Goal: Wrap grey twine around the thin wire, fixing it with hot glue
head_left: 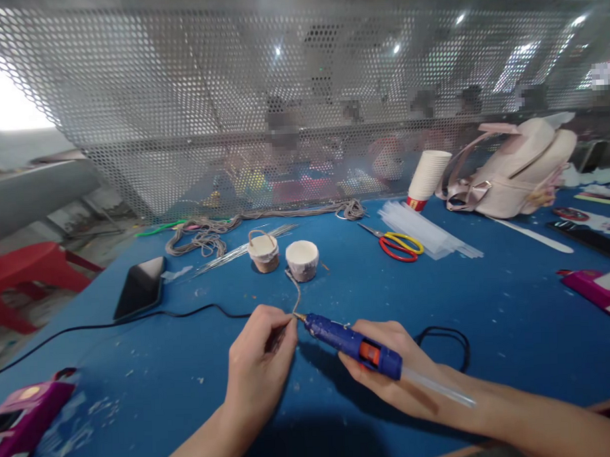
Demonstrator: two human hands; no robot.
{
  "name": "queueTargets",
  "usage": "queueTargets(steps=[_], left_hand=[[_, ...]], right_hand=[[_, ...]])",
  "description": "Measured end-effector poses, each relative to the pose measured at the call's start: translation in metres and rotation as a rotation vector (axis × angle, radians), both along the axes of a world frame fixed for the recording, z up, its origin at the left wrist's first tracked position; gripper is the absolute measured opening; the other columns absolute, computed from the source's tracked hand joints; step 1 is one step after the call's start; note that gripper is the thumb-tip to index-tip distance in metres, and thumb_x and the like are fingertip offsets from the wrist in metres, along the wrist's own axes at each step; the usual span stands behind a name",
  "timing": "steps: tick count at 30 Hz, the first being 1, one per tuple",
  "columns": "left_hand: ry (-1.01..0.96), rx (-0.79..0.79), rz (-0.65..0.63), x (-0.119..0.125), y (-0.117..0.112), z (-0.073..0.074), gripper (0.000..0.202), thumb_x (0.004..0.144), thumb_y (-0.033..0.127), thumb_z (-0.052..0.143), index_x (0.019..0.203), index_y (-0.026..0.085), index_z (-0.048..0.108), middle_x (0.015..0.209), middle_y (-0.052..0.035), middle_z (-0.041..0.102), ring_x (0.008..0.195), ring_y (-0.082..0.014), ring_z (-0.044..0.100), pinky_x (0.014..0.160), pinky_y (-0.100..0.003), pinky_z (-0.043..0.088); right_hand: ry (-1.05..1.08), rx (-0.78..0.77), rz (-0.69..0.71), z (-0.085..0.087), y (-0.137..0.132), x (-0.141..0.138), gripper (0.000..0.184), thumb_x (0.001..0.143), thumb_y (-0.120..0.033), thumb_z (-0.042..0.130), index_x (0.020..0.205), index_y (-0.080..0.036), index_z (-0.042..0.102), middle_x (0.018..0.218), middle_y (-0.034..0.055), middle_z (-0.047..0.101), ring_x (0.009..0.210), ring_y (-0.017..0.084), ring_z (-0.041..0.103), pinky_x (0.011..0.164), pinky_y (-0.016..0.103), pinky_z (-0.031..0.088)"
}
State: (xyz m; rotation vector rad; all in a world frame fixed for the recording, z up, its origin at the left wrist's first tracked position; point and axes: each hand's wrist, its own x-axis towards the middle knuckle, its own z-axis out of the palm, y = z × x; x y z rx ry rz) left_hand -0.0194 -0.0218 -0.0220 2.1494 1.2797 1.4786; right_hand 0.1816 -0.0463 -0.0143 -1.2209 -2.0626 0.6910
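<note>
My right hand (390, 365) is wrapped round a blue hot glue gun (339, 334), with a clear glue stick (443, 388) poking out of its rear. The gun's metal nozzle points left and meets the fingertips of my left hand (264, 356). Those fingers pinch the end of a thin grey cord (298, 292), which runs up toward a small white-lined cup (303, 258). Beside that cup, on its left, stands a little bucket (264, 252) with a cord handle arched over its rim.
Behind lie a grey cord bundle (200, 240), thin wires (226, 258) and a perforated metal screen (181, 126). Red-and-yellow scissors (400, 245), clear glue sticks (425, 231), stacked paper cups (430, 174) and a pale backpack (523, 167) are right. A phone (140, 285) and black cable (178, 313) are left.
</note>
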Motion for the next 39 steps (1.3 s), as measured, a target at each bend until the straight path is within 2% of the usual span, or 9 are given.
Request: queueTargets(steps=[6, 18, 31, 39], left_hand=[[0.01, 0.001, 0.01, 0.001, 0.0, -0.001, 0.011, 0.082, 0.015, 0.056, 0.071, 0.019, 0.057, 0.066, 0.0016, 0.056, 0.056, -0.01, 0.053, 0.052, -0.021, 0.043], [0.025, 0.019, 0.009, 0.001, -0.001, 0.001, 0.011, 0.081, 0.012, 0.056, 0.072, 0.019, 0.056, 0.067, 0.0019, 0.056, 0.057, -0.0093, 0.053, 0.053, -0.02, 0.043], [0.0, -0.003, 0.005, 0.001, -0.001, 0.0, 0.01, 0.082, 0.014, 0.056, 0.074, 0.02, 0.057, 0.068, 0.0015, 0.057, 0.057, -0.0096, 0.053, 0.052, -0.021, 0.044], [-0.024, -0.044, 0.026, 0.002, 0.0, 0.003, 0.011, 0.081, 0.015, 0.056, 0.071, 0.02, 0.057, 0.065, 0.0019, 0.057, 0.054, -0.0097, 0.053, 0.049, -0.021, 0.042]], right_hand=[[0.027, 0.026, -0.008, -0.004, 0.0, 0.001, 0.018, 0.078, -0.021, 0.053, 0.065, -0.02, 0.041, 0.057, -0.0041, 0.047, 0.049, 0.008, 0.036, 0.05, 0.021, 0.03], [0.042, 0.077, -0.034, -0.004, 0.002, 0.0, 0.019, 0.076, -0.019, 0.055, 0.064, -0.02, 0.04, 0.055, -0.0056, 0.043, 0.048, 0.007, 0.033, 0.049, 0.02, 0.029], [-0.001, -0.063, 0.013, 0.005, -0.002, -0.001, 0.018, 0.076, -0.021, 0.052, 0.063, -0.02, 0.04, 0.057, -0.0038, 0.047, 0.049, 0.008, 0.038, 0.051, 0.021, 0.03], [-0.014, -0.093, 0.021, 0.009, -0.003, -0.002, 0.016, 0.077, -0.021, 0.051, 0.064, -0.02, 0.041, 0.057, -0.0037, 0.047, 0.05, 0.009, 0.039, 0.051, 0.021, 0.031]])
